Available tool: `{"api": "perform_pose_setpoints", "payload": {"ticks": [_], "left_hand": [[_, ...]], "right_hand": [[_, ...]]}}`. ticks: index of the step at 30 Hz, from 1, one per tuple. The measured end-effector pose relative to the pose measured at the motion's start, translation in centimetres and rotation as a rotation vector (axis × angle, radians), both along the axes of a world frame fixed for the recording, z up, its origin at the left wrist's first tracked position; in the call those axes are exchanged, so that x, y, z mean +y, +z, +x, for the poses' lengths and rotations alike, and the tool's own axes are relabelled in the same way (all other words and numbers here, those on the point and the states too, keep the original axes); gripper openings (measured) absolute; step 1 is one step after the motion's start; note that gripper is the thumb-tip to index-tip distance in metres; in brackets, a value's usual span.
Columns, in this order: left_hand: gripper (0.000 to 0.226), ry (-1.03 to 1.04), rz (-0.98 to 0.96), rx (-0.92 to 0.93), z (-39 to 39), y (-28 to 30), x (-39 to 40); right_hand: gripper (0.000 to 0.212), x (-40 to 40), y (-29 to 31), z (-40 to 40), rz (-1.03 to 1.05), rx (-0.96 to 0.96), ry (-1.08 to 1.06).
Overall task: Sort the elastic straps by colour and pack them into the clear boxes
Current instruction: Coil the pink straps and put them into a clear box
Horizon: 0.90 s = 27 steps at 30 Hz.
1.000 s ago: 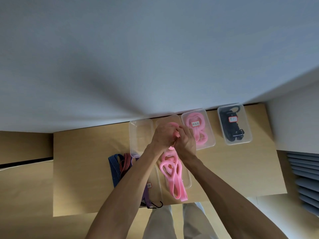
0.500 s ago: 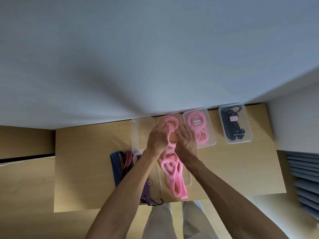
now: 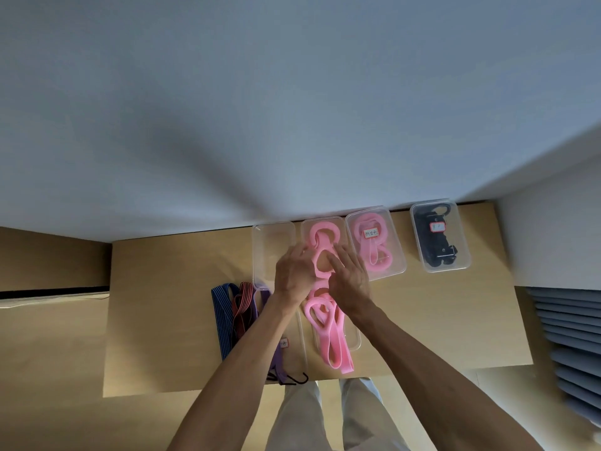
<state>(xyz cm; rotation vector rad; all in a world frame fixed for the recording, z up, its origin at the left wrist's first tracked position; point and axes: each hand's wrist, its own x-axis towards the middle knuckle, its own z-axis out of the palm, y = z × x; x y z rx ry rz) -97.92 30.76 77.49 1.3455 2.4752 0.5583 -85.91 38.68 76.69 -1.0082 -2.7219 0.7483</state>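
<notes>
While both hands (image 3: 325, 275) press pink strap (image 3: 320, 252): five clear boxes (image 3: 440, 237).

We are seeing two bare forearms (image 3: 247, 359) with no sleeves showing, and no watch, ring or band is appearing on the left hand (image 3: 294, 275) or right hand (image 3: 349, 278). Below, we are seeing light beige trousers (image 3: 331, 418) covering both legs.

Clear boxes in view: five — an empty box (image 3: 273, 245), a box of coiled pink strap (image 3: 322, 229), a labelled pink box (image 3: 375, 244), a black-strap box (image 3: 439, 237), and a near box (image 3: 353, 340). Loose straps on the desk (image 3: 439, 320): blue (image 3: 221, 317), red (image 3: 242, 307), purple (image 3: 278, 362). Hands: two.
</notes>
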Motion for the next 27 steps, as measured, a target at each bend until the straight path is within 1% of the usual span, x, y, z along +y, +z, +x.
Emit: {"api": "perform_pose_setpoints", "payload": {"ticks": [1, 3, 6, 7, 9, 12, 16, 19, 20, 22, 24, 27], "left_hand": [[0.033, 0.003, -0.024, -0.031, 0.5, 0.1, -0.5], [0.025, 0.025, -0.030, -0.066, 1.3, 0.4, -1.5], [0.009, 0.041, -0.066, -0.104, 2.8, 0.7, -3.0], [0.008, 0.021, -0.103, -0.110, 3.1, 0.4, -3.6], [0.018, -0.034, -0.246, -0.124, 3.8, -0.3, -4.7], [0.025, -0.059, -0.343, -0.163, 4.5, -1.0, -5.7], [0.028, -0.062, -0.404, -0.162, 5.2, -1.6, -6.1], [0.028, -0.003, -0.389, -0.194, 5.3, -2.1, -6.0], [0.027, 0.012, -0.396, -0.214, 5.4, -2.1, -6.0], [0.021, 0.090, -0.348, -0.297, 5.4, -2.2, -6.2], [0.019, 0.130, -0.283, -0.370, 5.4, -2.1, -6.4], [0.026, 0.084, -0.209, -0.474, 5.3, -1.9, -6.2]], "right_hand": [[0.056, -0.2, 0.2, 0.3, -0.005, 0.011, -0.008], [0.048, -0.8, 0.6, 1.1, -0.068, -0.030, -0.031], [0.026, -1.7, 0.6, 2.1, -0.194, -0.223, -0.022], [0.023, -2.1, 0.4, 2.5, -0.200, -0.296, -0.002], [0.022, -3.1, 0.1, 3.2, -0.224, -0.393, 0.011], [0.029, -4.6, -0.1, 3.9, -0.340, -0.469, -0.060], [0.031, -6.2, -0.6, 4.1, -0.341, -0.447, -0.170], [0.031, -6.9, -0.9, 4.0, -0.372, -0.393, -0.248], [0.032, -7.1, -0.9, 4.1, -0.387, -0.384, -0.264], [0.034, -7.3, -1.0, 4.2, -0.393, -0.363, -0.277], [0.030, -7.5, -1.0, 4.3, -0.389, -0.325, -0.292], [0.014, -7.6, -0.7, 4.2, -0.433, -0.222, -0.388]]}}
